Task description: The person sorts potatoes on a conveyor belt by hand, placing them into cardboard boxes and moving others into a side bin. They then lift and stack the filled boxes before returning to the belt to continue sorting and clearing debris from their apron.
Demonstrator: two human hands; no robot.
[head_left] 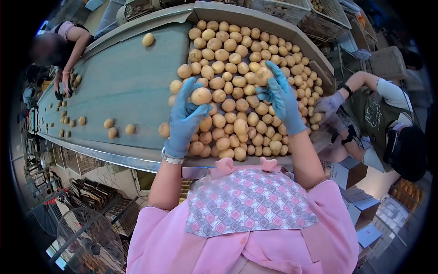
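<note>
Both my hands wear blue gloves above a dense layer of round, yellowish-brown potatoes point(229, 105). Between the thumb and fingers of my left hand point(185, 118) is one potato point(201, 96), at the left side of the pile. My right hand point(284, 98) is curled around another potato point(263, 76), raised over the middle of the heap. Part of each held potato is hidden by the gloved fingers.
A green conveyor belt point(137, 77) with scattered potatoes runs off to the left, where a co-worker point(75, 41) reaches in. Another gloved person point(376, 105) works at the right end. Crates point(326, 18) stand behind; a fan point(91, 239) and cardboard boxes point(349, 173) are below.
</note>
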